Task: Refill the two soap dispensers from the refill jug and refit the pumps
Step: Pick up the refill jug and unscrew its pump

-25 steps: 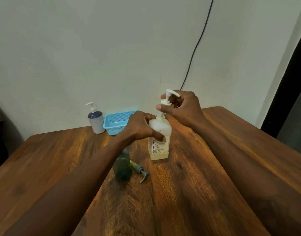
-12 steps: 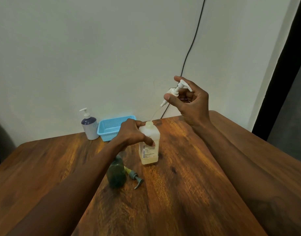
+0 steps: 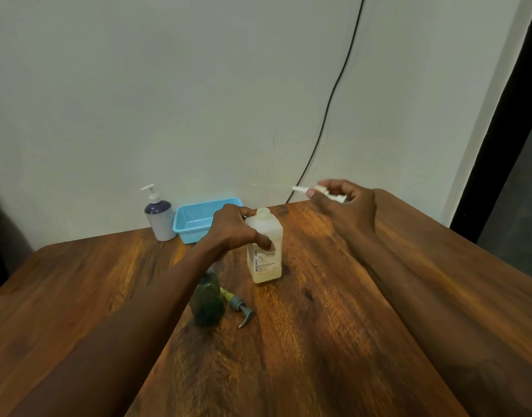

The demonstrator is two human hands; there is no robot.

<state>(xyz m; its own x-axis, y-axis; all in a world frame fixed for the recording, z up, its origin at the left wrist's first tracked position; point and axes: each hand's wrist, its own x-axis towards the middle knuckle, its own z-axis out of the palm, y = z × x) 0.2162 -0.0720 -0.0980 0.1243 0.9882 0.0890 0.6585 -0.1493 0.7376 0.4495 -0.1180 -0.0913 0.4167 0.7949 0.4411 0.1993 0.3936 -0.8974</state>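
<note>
A translucent white bottle (image 3: 266,251) with pale yellow liquid low inside stands mid-table, its neck uncovered. My left hand (image 3: 236,228) grips its shoulder from the left. To the right and slightly higher, my right hand (image 3: 346,206) pinches the white pump (image 3: 311,190), held roughly level, clear of the bottle. A dark green bottle (image 3: 207,302) stands in front, partly hidden by my left forearm. Its grey pump (image 3: 239,307) lies on the table beside it. A lavender dispenser (image 3: 159,216) with its white pump fitted stands at the back left.
A light blue mesh basket (image 3: 195,219) sits against the wall between the lavender dispenser and my left hand. The wooden table (image 3: 304,341) ends at a wall behind. A black cable (image 3: 328,106) runs down the wall to the table's back edge.
My right hand lifted the white pump and its tube out of the translucent bottle, then carried it right and down to a level hold. My left hand stayed on the bottle.
</note>
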